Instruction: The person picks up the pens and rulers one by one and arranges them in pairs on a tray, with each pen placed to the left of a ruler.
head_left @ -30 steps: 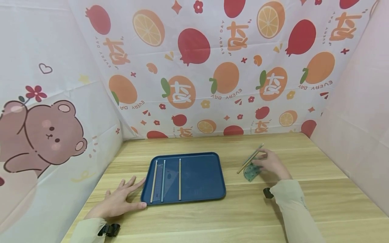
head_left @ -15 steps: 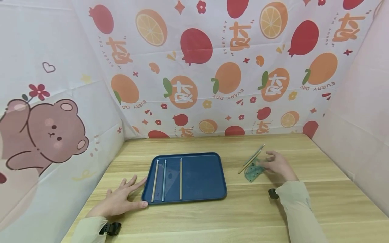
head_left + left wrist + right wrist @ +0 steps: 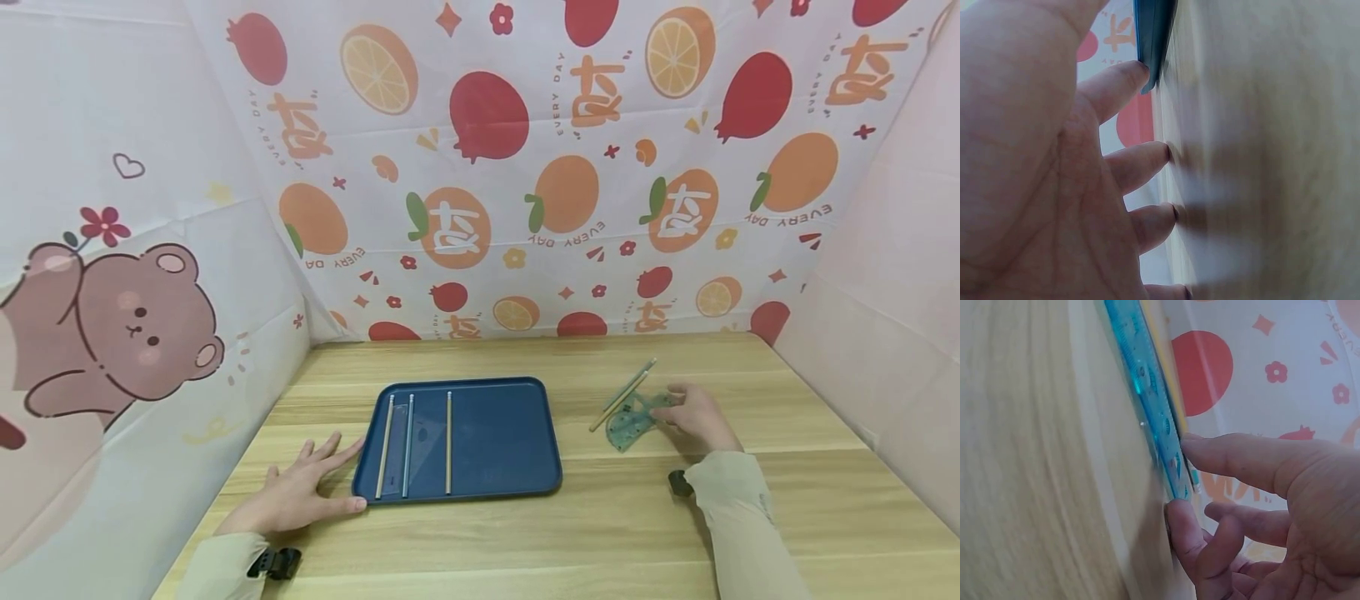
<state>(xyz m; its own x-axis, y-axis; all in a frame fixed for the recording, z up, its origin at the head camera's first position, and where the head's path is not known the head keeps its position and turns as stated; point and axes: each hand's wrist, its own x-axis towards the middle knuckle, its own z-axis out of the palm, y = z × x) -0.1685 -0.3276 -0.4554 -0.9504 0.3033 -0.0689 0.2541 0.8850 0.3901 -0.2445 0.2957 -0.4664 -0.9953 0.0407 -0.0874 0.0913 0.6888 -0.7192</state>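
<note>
A teal see-through protractor [image 3: 628, 421] lies on the wooden table at the right. My right hand [image 3: 678, 408] pinches its right edge; in the right wrist view my right hand [image 3: 1184, 478] has the thumb and forefinger closed on the teal plastic [image 3: 1147, 406]. A pencil [image 3: 621, 395] lies slanted just left of it. A blue tray [image 3: 502, 442] sits mid-table with two pale sticks [image 3: 448, 442] and a clear ruler [image 3: 407, 446] in its left half. My left hand [image 3: 318, 483] lies flat by the tray's front-left corner, fingers straight, touching the tray edge [image 3: 1154, 37].
Printed cloth walls close in the table at the back [image 3: 525, 208], left [image 3: 112, 333] and right [image 3: 885, 292]. The tray's right half is bare. Bare wood [image 3: 600, 533] runs along the front of the table.
My right hand has drawn back to the right, off the pencil, and now pinches the protractor's right edge. The protractor shows more fully. The left hand and tray have not moved.
</note>
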